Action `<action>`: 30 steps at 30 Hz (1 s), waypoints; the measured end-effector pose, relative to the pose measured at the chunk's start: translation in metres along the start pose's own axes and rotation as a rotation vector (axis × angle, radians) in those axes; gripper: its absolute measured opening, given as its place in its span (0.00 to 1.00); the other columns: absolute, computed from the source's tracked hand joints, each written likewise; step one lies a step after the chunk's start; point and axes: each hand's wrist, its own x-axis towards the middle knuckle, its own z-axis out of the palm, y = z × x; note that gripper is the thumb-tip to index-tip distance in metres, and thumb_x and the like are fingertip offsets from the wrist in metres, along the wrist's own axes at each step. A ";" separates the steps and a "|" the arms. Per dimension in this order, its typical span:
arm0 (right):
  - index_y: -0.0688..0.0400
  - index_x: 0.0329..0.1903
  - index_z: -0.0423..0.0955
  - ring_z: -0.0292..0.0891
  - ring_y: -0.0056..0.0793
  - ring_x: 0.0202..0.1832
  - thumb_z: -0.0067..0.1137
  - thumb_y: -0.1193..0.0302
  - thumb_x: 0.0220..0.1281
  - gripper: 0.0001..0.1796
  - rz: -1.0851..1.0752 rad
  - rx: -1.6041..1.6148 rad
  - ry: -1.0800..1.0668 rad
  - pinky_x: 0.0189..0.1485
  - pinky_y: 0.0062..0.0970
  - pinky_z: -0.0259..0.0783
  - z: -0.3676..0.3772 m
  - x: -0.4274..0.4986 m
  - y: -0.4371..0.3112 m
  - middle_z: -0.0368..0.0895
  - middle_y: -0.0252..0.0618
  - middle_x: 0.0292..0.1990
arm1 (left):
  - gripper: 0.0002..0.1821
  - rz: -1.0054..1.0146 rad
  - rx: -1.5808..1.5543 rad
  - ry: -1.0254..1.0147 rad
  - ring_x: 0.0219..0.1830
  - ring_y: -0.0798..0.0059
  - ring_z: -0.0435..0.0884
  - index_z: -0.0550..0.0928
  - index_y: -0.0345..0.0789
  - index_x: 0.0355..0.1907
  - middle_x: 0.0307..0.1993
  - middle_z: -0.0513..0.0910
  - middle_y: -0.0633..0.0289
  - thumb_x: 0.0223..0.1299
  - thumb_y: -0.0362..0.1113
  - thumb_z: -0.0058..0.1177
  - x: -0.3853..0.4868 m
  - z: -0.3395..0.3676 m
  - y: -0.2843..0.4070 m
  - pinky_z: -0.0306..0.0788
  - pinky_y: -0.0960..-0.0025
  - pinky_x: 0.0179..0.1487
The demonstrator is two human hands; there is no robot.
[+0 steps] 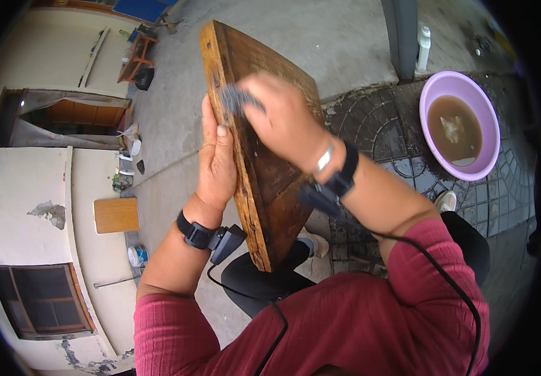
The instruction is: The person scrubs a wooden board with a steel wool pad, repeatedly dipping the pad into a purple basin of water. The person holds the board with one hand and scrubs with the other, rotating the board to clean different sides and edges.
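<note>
A brown wooden board or panel with a thick, worn frame edge [251,207] stands tilted before me, its lower corner at my thigh. My left hand [219,162] supports the near edge, with fingers and thumb pressed along it. My right hand [280,113], blurred, holds a grey scouring pad, perhaps steel wool [234,98], against the same edge, just above my left fingers. Dark spots and cracks mark the edge. The board's underside is hidden.
At the right, a purple plastic basin [491,141] holds brownish water with a pale cloth-like thing in it. A white bottle [423,49] stands by a grey metal post [400,40]. Black cables run from devices on both my wrists.
</note>
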 end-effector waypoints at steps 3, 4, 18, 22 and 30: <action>0.61 0.40 0.74 0.78 0.52 0.37 0.61 0.75 0.59 0.08 0.026 -0.002 0.086 0.41 0.44 0.74 0.006 0.020 0.009 0.78 0.49 0.33 | 0.34 -0.051 -0.087 -0.010 0.76 0.70 0.59 0.45 0.35 0.82 0.77 0.58 0.58 0.83 0.44 0.34 0.001 0.002 0.002 0.53 0.68 0.78; 0.61 0.40 0.74 0.77 0.52 0.36 0.62 0.75 0.59 0.08 0.038 0.005 0.109 0.41 0.44 0.74 0.006 0.017 0.006 0.79 0.50 0.32 | 0.34 -0.005 0.010 0.006 0.76 0.70 0.59 0.44 0.34 0.82 0.77 0.58 0.58 0.83 0.43 0.34 0.002 0.002 0.003 0.52 0.68 0.78; 0.63 0.37 0.69 0.78 0.59 0.33 0.59 0.72 0.64 0.09 0.327 -0.008 0.049 0.34 0.47 0.74 -0.009 0.009 -0.009 0.79 0.56 0.28 | 0.33 -0.022 -0.043 0.004 0.76 0.69 0.59 0.44 0.35 0.82 0.78 0.57 0.58 0.84 0.43 0.33 0.003 0.016 0.009 0.54 0.67 0.77; 0.62 0.41 0.68 0.78 0.57 0.33 0.59 0.73 0.63 0.10 0.196 0.061 -0.153 0.35 0.48 0.73 -0.027 -0.056 -0.053 0.77 0.53 0.31 | 0.36 -0.053 -0.099 -0.020 0.77 0.69 0.57 0.40 0.34 0.82 0.78 0.56 0.56 0.83 0.42 0.35 0.002 0.013 0.011 0.53 0.68 0.77; 0.63 0.35 0.69 0.78 0.59 0.32 0.59 0.72 0.62 0.09 0.235 0.021 0.045 0.33 0.49 0.73 0.007 -0.006 -0.001 0.79 0.55 0.27 | 0.35 -0.100 -0.132 0.011 0.76 0.69 0.58 0.40 0.35 0.82 0.79 0.55 0.57 0.83 0.41 0.35 0.000 0.007 0.012 0.54 0.67 0.77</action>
